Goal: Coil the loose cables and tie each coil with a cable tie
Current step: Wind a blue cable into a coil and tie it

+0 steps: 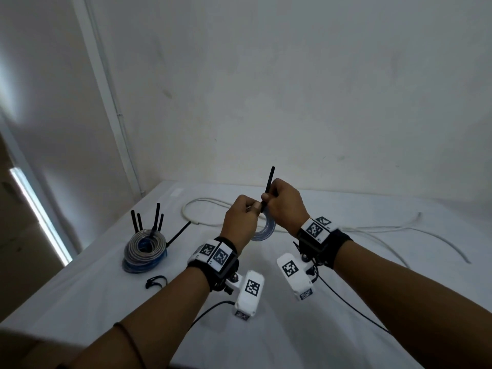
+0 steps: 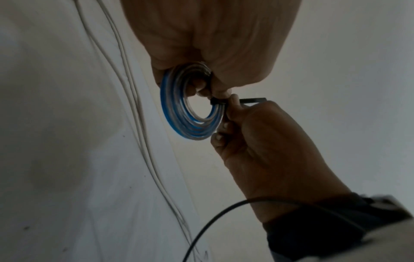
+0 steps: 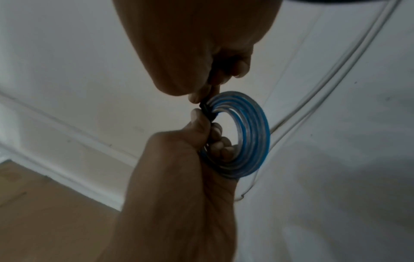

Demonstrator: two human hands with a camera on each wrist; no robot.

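A small coil of blue and clear cable (image 1: 263, 232) hangs in the air above the white table (image 1: 266, 328). My left hand (image 1: 246, 210) grips the coil at its top, fingers curled through the ring. My right hand (image 1: 274, 198) pinches a black cable tie (image 1: 269, 182) that wraps the coil, its tail pointing up. In the left wrist view the tie (image 2: 253, 99) crosses the coil (image 2: 179, 122) beside my left thumb. In the right wrist view the tie (image 3: 207, 110) sits on the coil (image 3: 253, 134) between both hands.
A stack of tied blue and grey coils (image 1: 145, 249) with black tie tails sticking up stands at the left. A small black loop (image 1: 155, 281) lies in front of it. Loose white cable (image 1: 202, 206) runs across the far table and off right (image 1: 426, 235).
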